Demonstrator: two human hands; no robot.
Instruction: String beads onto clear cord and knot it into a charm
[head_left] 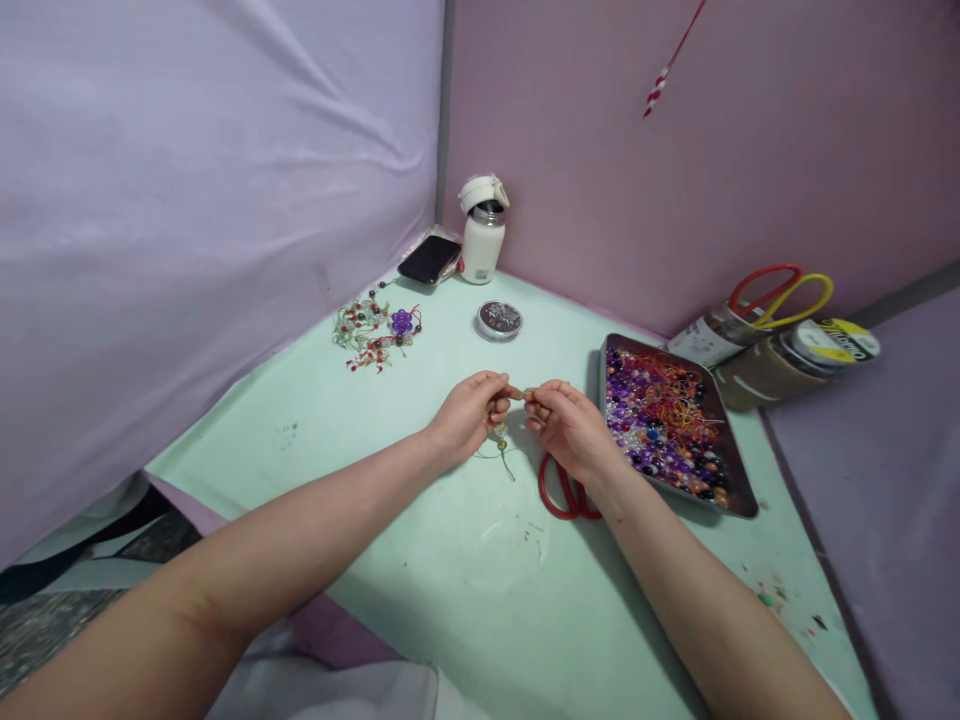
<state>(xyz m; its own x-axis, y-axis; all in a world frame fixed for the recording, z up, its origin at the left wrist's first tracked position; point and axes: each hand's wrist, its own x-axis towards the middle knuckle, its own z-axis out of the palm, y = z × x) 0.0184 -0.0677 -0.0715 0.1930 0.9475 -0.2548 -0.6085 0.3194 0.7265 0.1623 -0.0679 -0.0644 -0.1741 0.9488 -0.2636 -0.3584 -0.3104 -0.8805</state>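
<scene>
Both hands, left and right, were pinched nearly fingertip to fingertip over the table, pretty much closed around some thin cord dangling by the left one. Red-handled scissors sat just under the right wrist, bead tray off to the right.

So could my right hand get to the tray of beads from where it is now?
Probably yes: the right hand is just left of the tray, and nothing visible stands between them, though it seems busy at the left hand's fingertips.
</scene>
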